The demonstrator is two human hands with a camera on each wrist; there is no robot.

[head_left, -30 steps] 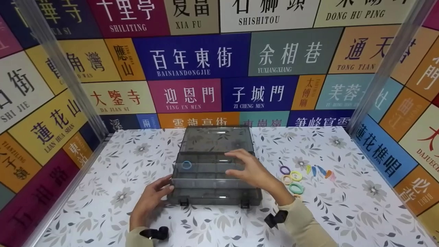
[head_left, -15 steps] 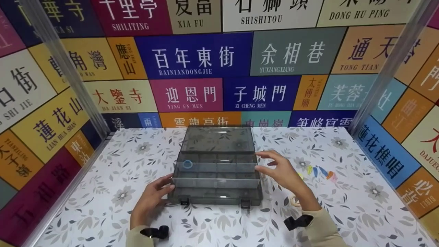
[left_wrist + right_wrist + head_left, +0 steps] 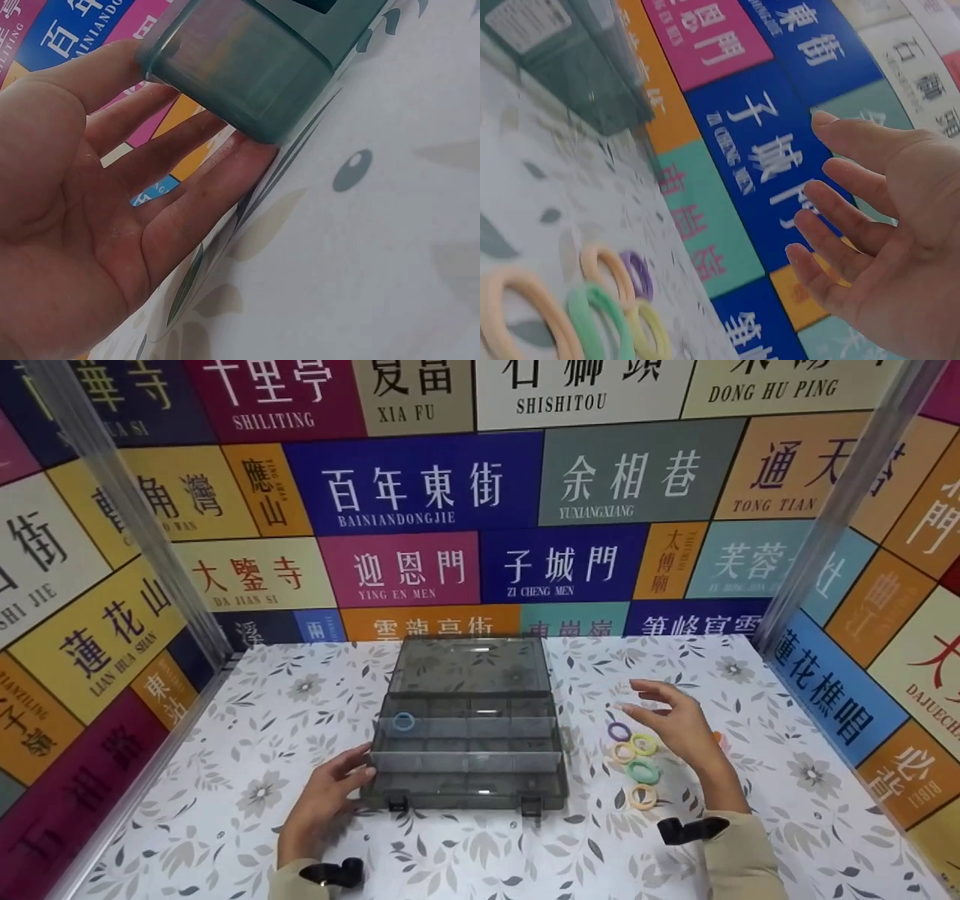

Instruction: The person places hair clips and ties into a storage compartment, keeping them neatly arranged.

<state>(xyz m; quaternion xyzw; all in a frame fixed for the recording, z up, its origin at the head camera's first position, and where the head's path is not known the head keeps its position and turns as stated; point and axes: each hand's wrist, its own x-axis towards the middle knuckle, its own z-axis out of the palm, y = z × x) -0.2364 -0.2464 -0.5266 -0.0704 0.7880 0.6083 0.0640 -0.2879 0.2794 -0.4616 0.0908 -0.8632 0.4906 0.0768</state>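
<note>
- Fingers: what have they got?
- Right hand (image 3: 677, 726): nothing. Thumb and index well apart, other fingers loosely extended. Hangs near the yellow ring (image 3: 655, 747), no contact that I can see. Left hand (image 3: 321, 799): tips against the left end of the box (image 3: 480, 798), fingers relaxed and fairly straight, not wrapped round it. Steadying it, I'd guess.
- Box where?
- Around mid-bench (image 3: 202, 780). Lid (image 3: 472, 666) open, tipped back toward the far edge; latches (image 3: 532, 808) face the near edge.
- How far along?
- Early, I'd judge. One in, five out. In: blue ring (image 3: 404, 730), left end of the box. Exact compartment: can't tell through the smoky walls.
- And the five?
- All between box and the bench's right edge. Purple ring (image 3: 610, 732) farthest back, then yellow, upper peach ring (image 3: 614, 754), green ring (image 3: 643, 782), and lower peach ring (image 3: 630, 798) closest to the near edge. Loose cluster, some touching.
- Anything else out?
- Orange-pink bit (image 3: 721, 740), mostly hidden by the right hand. Can't tell what it is.
</note>
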